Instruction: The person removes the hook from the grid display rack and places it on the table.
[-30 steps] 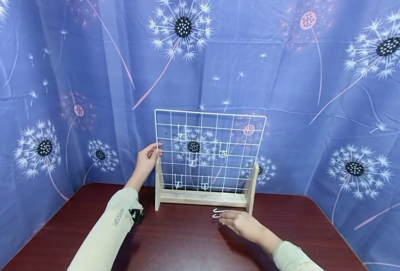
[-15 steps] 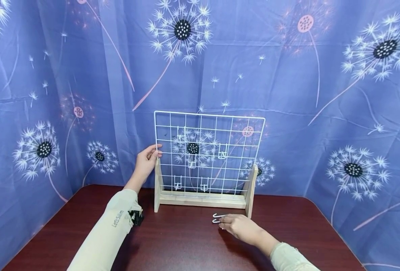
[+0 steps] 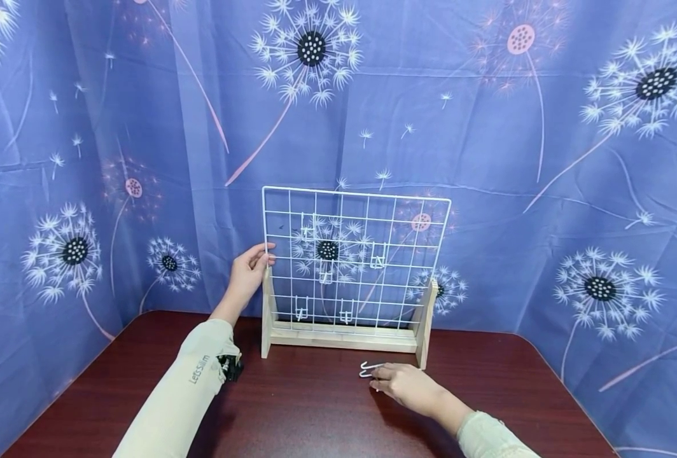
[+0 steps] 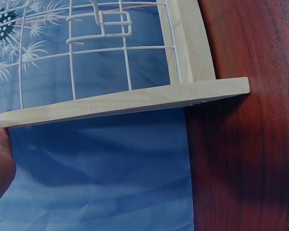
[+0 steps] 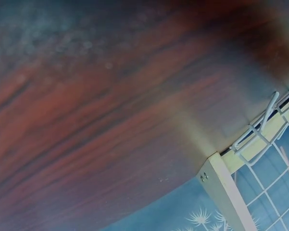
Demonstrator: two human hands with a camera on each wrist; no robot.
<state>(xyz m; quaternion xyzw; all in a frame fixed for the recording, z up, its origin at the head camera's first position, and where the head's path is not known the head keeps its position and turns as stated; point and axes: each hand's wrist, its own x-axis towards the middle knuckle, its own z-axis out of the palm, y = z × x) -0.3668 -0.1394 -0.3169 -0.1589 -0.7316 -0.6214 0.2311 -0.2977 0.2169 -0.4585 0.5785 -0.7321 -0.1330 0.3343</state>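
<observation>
White hook (image 3: 375, 366), long axis sideways, bent ends leftward, wire grid (image 3: 352, 261) upright.

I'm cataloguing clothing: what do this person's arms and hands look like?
The left sleeve and right sleeve are pale cream. The left one bears dark lettering lengthwise, seemingly "Let's Slim", with a small black object near its wrist end; no lettering shows on the right one. The left hand and right hand wear no gloves.

The head view is bright, with pale sheen and soft shadows on the near surface (image 3: 310, 413). The 2 wrist views are dimmer, the right one largely blurred.
</observation>
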